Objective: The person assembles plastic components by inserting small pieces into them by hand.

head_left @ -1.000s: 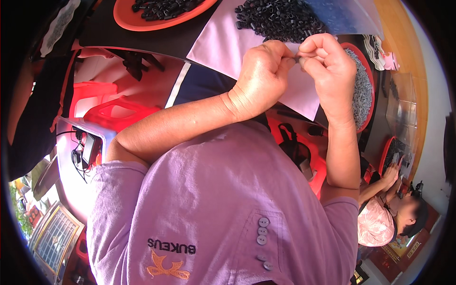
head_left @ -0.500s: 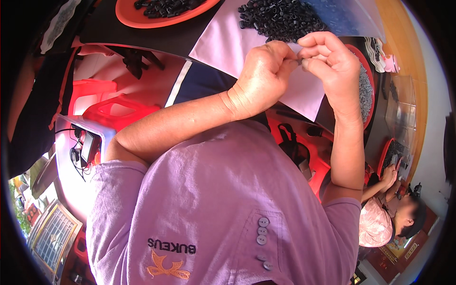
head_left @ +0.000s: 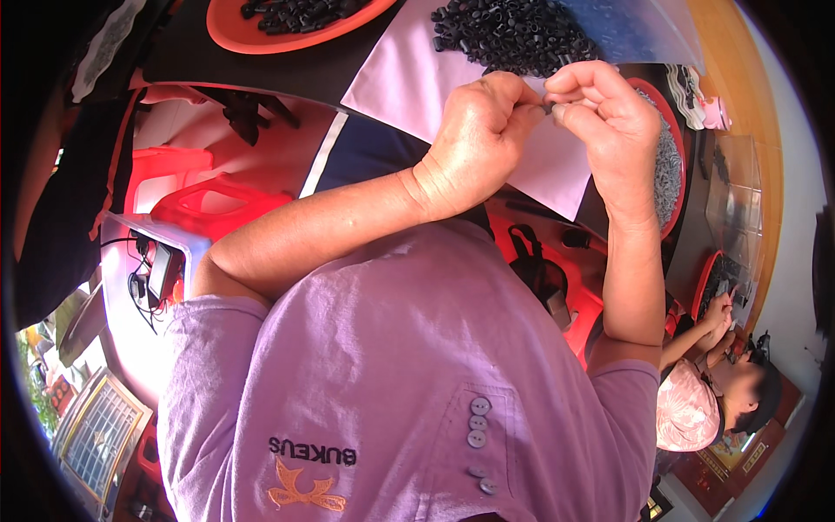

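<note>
My left hand (head_left: 483, 135) and my right hand (head_left: 609, 126) meet over a pink cloth (head_left: 552, 178), both closed in a pinch. Between their fingertips is a small dark part (head_left: 549, 107), mostly covered by the fingers, so its exact shape does not show. Just beyond my hands, a heap of small black tube-shaped pieces (head_left: 513, 35) lies on the cloth. Close to my right hand stands a red tray (head_left: 683, 143) of small grey pieces (head_left: 667, 174), partly hidden by that hand and wrist.
An orange-red tray (head_left: 287, 45) of black pieces stands at the far left on the dark table (head_left: 187, 56). Red plastic stools (head_left: 217, 196) and a bin (head_left: 196, 239) holding cables are at left. Another person (head_left: 696, 404) works at right beside a red tray (head_left: 706, 278).
My hands stay together in nearly the same place, with only slight finger movement. The other person's hands have shifted a little.
</note>
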`<action>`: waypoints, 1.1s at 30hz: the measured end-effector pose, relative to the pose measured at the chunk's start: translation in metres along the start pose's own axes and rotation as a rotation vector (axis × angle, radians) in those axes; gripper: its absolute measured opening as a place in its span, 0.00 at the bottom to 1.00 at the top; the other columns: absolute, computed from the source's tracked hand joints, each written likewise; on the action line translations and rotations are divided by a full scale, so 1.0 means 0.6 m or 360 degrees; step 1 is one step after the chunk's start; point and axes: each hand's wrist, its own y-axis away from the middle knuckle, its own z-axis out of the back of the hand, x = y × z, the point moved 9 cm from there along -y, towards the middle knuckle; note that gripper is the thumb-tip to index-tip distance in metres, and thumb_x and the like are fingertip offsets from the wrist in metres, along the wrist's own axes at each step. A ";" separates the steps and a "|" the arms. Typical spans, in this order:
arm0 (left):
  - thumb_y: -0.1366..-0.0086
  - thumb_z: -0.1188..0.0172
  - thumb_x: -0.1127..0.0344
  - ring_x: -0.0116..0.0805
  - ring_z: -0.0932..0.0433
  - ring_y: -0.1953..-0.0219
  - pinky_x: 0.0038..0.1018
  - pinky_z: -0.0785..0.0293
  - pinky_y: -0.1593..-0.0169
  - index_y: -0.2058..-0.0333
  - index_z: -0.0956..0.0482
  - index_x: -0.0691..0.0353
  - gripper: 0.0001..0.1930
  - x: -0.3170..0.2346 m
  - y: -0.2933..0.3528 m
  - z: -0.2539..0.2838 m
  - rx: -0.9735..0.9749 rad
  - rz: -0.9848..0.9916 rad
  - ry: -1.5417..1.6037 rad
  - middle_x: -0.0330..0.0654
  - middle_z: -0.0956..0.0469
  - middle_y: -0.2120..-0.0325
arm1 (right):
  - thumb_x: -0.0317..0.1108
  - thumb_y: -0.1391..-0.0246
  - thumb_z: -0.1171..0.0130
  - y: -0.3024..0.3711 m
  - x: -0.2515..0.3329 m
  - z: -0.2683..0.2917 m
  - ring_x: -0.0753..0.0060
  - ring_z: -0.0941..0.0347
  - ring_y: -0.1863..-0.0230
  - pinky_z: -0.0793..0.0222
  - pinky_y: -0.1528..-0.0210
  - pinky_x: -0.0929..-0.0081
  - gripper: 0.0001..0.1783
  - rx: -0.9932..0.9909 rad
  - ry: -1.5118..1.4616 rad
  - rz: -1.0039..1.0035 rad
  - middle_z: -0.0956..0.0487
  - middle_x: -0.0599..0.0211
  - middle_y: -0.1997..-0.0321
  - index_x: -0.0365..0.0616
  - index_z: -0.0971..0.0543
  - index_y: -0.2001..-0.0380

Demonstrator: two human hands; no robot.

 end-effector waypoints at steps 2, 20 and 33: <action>0.40 0.43 0.78 0.49 0.21 0.68 0.35 0.26 0.64 0.69 0.23 0.71 0.02 0.000 0.000 0.002 -0.0016 0.0019 0.0030 0.54 0.22 0.72 | 0.13 0.52 0.48 0.001 0.006 0.001 0.83 0.22 0.64 0.26 0.58 0.84 0.12 -0.0011 0.0137 0.0043 0.19 0.73 0.68 0.37 0.21 0.65; 0.35 0.42 0.75 0.24 0.25 0.73 0.22 0.27 0.69 0.62 0.22 0.71 0.05 0.001 -0.002 -0.001 0.0036 0.0002 -0.0077 0.40 0.23 0.73 | 0.15 0.50 0.46 0.003 -0.007 0.003 0.83 0.22 0.63 0.27 0.58 0.83 0.11 -0.0066 -0.0018 -0.0004 0.19 0.73 0.67 0.37 0.21 0.63; 0.38 0.42 0.76 0.36 0.23 0.71 0.28 0.26 0.67 0.66 0.22 0.71 0.04 0.000 -0.003 0.001 -0.0005 0.0048 0.0014 0.47 0.22 0.73 | 0.12 0.53 0.48 0.019 0.037 -0.005 0.79 0.19 0.66 0.24 0.61 0.81 0.15 -0.0206 0.0576 0.0462 0.17 0.68 0.70 0.39 0.21 0.64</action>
